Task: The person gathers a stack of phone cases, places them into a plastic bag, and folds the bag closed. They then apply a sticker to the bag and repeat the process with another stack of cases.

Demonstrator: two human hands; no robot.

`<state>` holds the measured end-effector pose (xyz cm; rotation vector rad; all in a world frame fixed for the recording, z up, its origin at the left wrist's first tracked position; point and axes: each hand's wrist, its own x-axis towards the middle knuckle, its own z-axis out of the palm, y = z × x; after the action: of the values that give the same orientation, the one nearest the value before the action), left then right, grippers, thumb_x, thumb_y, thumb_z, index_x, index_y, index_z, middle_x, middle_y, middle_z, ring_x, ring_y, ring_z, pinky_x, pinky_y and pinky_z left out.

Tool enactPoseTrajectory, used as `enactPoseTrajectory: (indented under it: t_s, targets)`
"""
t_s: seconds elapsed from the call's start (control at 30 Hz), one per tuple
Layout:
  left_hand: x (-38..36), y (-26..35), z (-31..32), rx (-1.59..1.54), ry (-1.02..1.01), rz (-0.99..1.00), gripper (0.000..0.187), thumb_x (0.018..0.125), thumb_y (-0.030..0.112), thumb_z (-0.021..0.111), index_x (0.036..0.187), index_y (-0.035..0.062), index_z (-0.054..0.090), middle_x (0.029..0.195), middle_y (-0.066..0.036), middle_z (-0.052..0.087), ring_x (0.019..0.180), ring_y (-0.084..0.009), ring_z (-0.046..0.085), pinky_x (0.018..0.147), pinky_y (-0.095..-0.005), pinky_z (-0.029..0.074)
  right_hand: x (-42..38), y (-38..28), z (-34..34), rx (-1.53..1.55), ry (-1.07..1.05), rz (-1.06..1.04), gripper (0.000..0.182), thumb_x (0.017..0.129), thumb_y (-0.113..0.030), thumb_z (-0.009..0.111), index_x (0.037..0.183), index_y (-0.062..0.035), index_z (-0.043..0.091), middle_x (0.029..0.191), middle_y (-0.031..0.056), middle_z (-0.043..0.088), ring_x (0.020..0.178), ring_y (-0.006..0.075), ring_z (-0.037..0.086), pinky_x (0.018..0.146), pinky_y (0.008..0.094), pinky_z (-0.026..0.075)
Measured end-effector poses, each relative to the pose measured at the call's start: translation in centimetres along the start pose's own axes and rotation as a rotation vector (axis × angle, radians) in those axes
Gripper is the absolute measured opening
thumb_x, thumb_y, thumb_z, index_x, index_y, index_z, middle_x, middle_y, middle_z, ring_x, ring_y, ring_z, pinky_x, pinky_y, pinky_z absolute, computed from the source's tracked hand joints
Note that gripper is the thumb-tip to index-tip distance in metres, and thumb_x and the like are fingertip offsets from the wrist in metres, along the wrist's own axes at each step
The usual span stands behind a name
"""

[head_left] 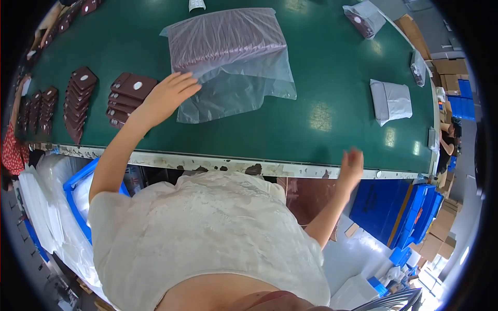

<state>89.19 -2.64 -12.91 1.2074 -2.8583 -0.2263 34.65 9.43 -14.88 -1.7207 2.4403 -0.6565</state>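
Note:
A clear plastic bag [233, 98] lies on the green table, its far part filled with a row of brownish-pink flat pieces and its near end loose and flat. My left hand [168, 98] is stretched out at the bag's left near side, fingers extended, fingertips right at the plastic. Beside that hand, to its left, is a stack of dark brown phone cases [136, 85] with a white oval on the top one. My right hand [353, 165] is over the table's front edge, away from the bag; its fingers are smeared by motion.
Fanned rows of brown cases [80, 98] stand at the left. On the right lie a wrapped package [391, 101] and a bagged bundle [365, 19]. Blue crates [384, 210] sit below the table's right side. Other people are at the far left and far right [447, 147].

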Motion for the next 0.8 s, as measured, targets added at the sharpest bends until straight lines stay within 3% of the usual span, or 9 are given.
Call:
enactPoseTrajectory:
  t_s: [0.1, 0.17, 0.3, 0.4, 0.5, 0.53, 0.63, 0.67, 0.8]
  targets:
    - [-2.1, 0.6, 0.5, 0.172, 0.046, 0.08, 0.044, 0.081, -0.003, 0.059, 0.124, 0.0073, 0.059, 0.139, -0.012, 0.054, 0.137, -0.0298, 0.044, 0.115, -0.0416, 0.036, 5.9, -9.0, 4.4, 0.109, 0.063, -0.62, 0.068, 0.078, 0.0, 0.077, 0.141, -0.009, 0.05, 0.136, 0.0143, 0.056, 0.128, 0.0338, 0.052, 0.104, 0.0408, 0.046]
    - [-2.0, 0.9, 1.4, 0.164, 0.056, 0.075, 0.037, 0.082, 0.0, 0.06, 0.119, 0.0069, 0.06, 0.134, -0.011, 0.057, 0.136, -0.0295, 0.046, 0.114, -0.0422, 0.037, 9.1, -11.8, 8.1, 0.264, -0.072, -0.922, 0.062, 0.076, 0.002, 0.077, 0.134, -0.0079, 0.056, 0.14, 0.0146, 0.054, 0.131, 0.0358, 0.049, 0.107, 0.0412, 0.044]
    - [-1.4, 0.7, 1.6, 0.06, 0.12, 0.036, 0.018, 0.087, 0.008, 0.063, 0.105, 0.0055, 0.061, 0.117, -0.009, 0.064, 0.124, -0.0286, 0.055, 0.108, -0.0417, 0.042, 12.7, -16.2, 11.7, 0.313, -0.199, -1.144, 0.05, 0.078, 0.003, 0.076, 0.125, -0.0059, 0.062, 0.133, 0.0122, 0.06, 0.129, 0.0334, 0.054, 0.108, 0.04, 0.043]
    - [-1.9, 0.9, 1.1, -0.156, 0.243, -0.032, 0.011, 0.092, 0.014, 0.063, 0.095, 0.0042, 0.06, 0.103, -0.009, 0.068, 0.11, -0.0278, 0.063, 0.099, -0.0386, 0.048, 15.3, -16.3, 13.1, 0.794, -0.559, -0.778, 0.023, 0.086, -0.003, 0.073, 0.108, -0.0041, 0.067, 0.119, 0.0103, 0.069, 0.122, 0.0269, 0.06, 0.105, 0.0346, 0.045]
    - [-2.1, 0.3, 0.3, -0.706, 0.17, -0.559, 0.019, 0.101, 0.019, 0.058, 0.093, 0.0012, 0.059, 0.088, -0.006, 0.066, 0.09, -0.0187, 0.064, 0.084, -0.0331, 0.049, 17.6, -16.6, 14.0, 1.025, -0.564, -0.553, 0.011, 0.093, -0.01, 0.069, 0.101, -0.004, 0.067, 0.108, 0.0084, 0.071, 0.111, 0.0211, 0.063, 0.099, 0.0318, 0.046]
    - [-1.9, -0.3, 0.8, -0.704, 0.173, -0.561, 0.019, 0.101, 0.019, 0.058, 0.093, 0.0012, 0.059, 0.088, -0.006, 0.066, 0.09, -0.0187, 0.064, 0.084, -0.0331, 0.049, 18.0, -16.9, 14.1, 1.133, -0.562, -0.428, 0.01, 0.096, -0.014, 0.067, 0.097, -0.004, 0.067, 0.102, 0.0074, 0.072, 0.106, 0.0182, 0.064, 0.096, 0.0303, 0.047]
    - [0.0, -3.4, 3.8, -0.998, 0.788, -0.648, 0.029, 0.105, 0.025, 0.051, 0.093, -0.0004, 0.058, 0.083, -0.003, 0.064, 0.083, -0.013, 0.059, 0.073, -0.0302, 0.047, 20.8, -19.2, 16.9, 1.258, -0.484, -0.394, 0.018, 0.1, -0.021, 0.061, 0.093, -0.0056, 0.066, 0.097, 0.006, 0.069, 0.096, 0.0143, 0.062, 0.089, 0.0284, 0.046]
    - [0.6, -4.6, 4.4, -0.994, 0.794, -0.649, 0.029, 0.105, 0.025, 0.051, 0.093, -0.0004, 0.058, 0.083, -0.003, 0.064, 0.083, -0.013, 0.059, 0.073, -0.0302, 0.047, 21.7, -20.1, 17.8, 1.322, -0.442, -0.379, 0.022, 0.102, -0.024, 0.059, 0.091, -0.0063, 0.066, 0.094, 0.0053, 0.068, 0.091, 0.0123, 0.061, 0.085, 0.0275, 0.046]
    - [3.9, -7.4, 6.0, -1.352, 0.916, -0.802, 0.036, 0.106, 0.031, 0.049, 0.092, -0.0019, 0.056, 0.085, -0.002, 0.064, 0.082, -0.0139, 0.059, 0.075, -0.0334, 0.048, 24.6, -23.9, 19.6, 0.941, -0.482, -0.051, 0.025, 0.104, -0.025, 0.056, 0.094, -0.0054, 0.065, 0.087, 0.0016, 0.062, 0.081, 0.011, 0.054, 0.078, 0.0285, 0.045]
